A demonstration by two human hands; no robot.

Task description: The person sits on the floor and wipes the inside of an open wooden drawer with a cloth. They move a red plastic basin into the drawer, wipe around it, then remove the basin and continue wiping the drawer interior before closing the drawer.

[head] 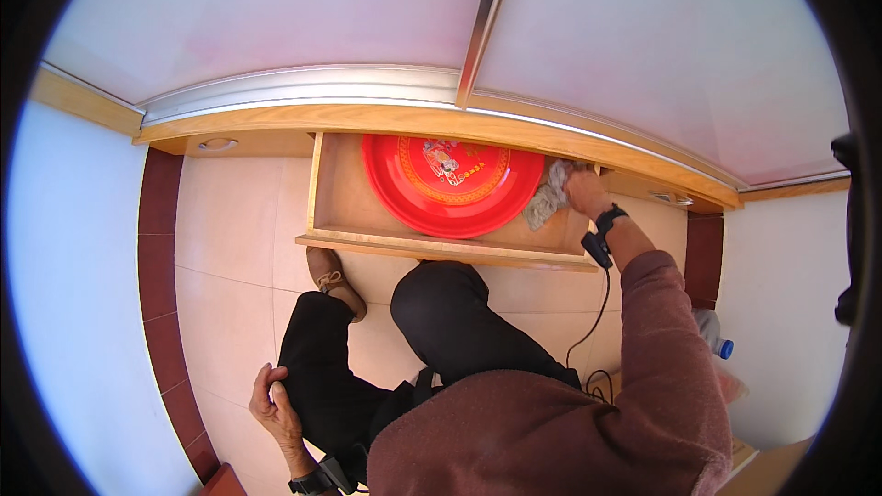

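Note:
My right hand (587,193) grips a crumpled grey cloth (544,205) at the right end of a pulled-out wooden drawer (448,249). The cloth lies against the drawer's inside, just right of a round red tray or basin (451,217) with a printed centre; its far edge is hidden under the cabinet's wooden rim. Low at the left, beside my knee, my left hand (274,403) holds nothing, its fingers loosely bent and apart. Both wrists wear black straps with small devices.
Sliding cabinet doors (289,21) stand above the drawer. Closed drawer fronts with metal handles (218,145) flank it. My brown shoe (334,282) is below its left front corner. A black cable (598,320) hangs from my right wrist. A blue-capped bottle (708,334) stands at the right.

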